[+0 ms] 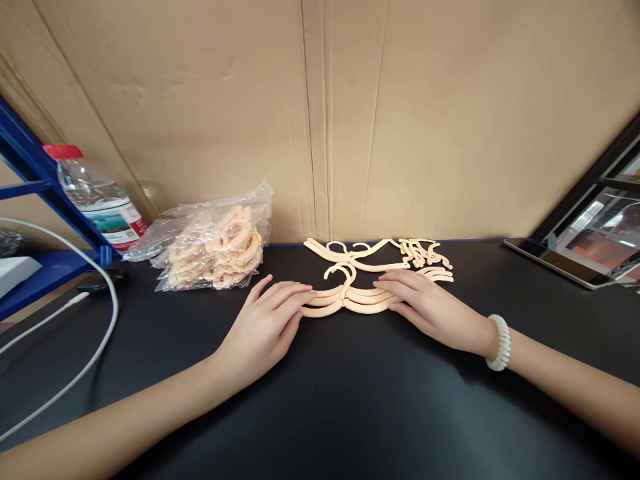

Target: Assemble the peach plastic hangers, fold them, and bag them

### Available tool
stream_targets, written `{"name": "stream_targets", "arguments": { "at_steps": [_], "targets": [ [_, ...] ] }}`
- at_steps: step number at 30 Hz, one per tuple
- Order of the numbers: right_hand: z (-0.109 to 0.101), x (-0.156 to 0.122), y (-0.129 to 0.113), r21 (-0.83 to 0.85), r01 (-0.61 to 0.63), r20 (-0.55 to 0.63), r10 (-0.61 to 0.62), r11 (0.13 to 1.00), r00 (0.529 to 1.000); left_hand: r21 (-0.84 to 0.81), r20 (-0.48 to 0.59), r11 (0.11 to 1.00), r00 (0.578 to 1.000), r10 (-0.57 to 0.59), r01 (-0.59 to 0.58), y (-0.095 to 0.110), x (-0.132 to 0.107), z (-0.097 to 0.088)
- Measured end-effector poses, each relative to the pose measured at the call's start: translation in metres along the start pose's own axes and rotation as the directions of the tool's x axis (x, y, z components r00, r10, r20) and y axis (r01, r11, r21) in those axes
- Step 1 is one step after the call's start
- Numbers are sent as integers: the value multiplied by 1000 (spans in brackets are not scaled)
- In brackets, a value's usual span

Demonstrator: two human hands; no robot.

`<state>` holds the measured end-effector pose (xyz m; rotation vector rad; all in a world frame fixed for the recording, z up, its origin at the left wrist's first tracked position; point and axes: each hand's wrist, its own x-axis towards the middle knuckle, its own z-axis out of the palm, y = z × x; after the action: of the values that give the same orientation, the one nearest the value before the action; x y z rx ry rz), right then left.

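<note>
Several pale peach plastic clothes hangers [367, 303] lie stacked on the black table in front of me, their hooks curling away from me. My left hand [270, 320] grips the left ends of this stack, fingers on the far side and thumb on the near side. At the right ends, my right hand [427, 307] holds the stack in the same way, and its fingers cover the tips. Just behind lie more peach hangers [325, 251], with a small heap of loose peach pieces [420, 253] to their right.
A clear plastic bag [215, 247] full of peach hanger parts stands at the back left. Beside it are a red-capped water bottle [100, 193], a blue shelf frame [47, 193] and a white cable [113, 320]. A tablet [555, 263] lies at the right, before a cardboard wall [425, 120].
</note>
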<state>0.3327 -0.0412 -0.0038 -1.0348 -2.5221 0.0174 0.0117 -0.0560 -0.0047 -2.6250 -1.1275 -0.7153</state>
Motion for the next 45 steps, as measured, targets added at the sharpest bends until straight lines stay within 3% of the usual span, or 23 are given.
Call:
{"name": "stream_targets", "arguments": {
  "at_steps": [6, 12, 16, 20, 26, 32, 35, 45],
  "targets": [
    [-14, 2, 12, 85, -69, -149, 82, 994, 985, -8, -42, 999, 998, 45, -45, 2, 1, 0],
    [-31, -1, 41, 75, -259, -350, 269, 963, 897, -23, -81, 999, 996, 39, -41, 3, 1, -3],
    [-34, -5, 63, 65, -389, -393, 382, 919, 837, -31, -89, 999, 996, 21, -24, 3, 1, -4],
    [-32, -8, 78, 52, -440, -391, 423, 897, 817, -18, -87, 999, 996, 29, -31, 3, 1, -4],
    [-32, -9, 83, 42, -439, -374, 422, 897, 826, -7, -82, 1000, 996, 30, -31, 3, 1, -4],
    [-25, -5, 71, 38, -313, -284, 311, 949, 907, -14, -55, 998, 996, 65, -66, 4, 2, -3],
    [-24, -3, 65, 57, -261, -270, 266, 964, 925, -25, -58, 997, 995, 78, -79, 5, 3, -3],
    [-29, -6, 72, 45, -352, -285, 350, 935, 892, -108, -26, 990, 996, 91, -93, 7, 1, -5]
  ]
}}
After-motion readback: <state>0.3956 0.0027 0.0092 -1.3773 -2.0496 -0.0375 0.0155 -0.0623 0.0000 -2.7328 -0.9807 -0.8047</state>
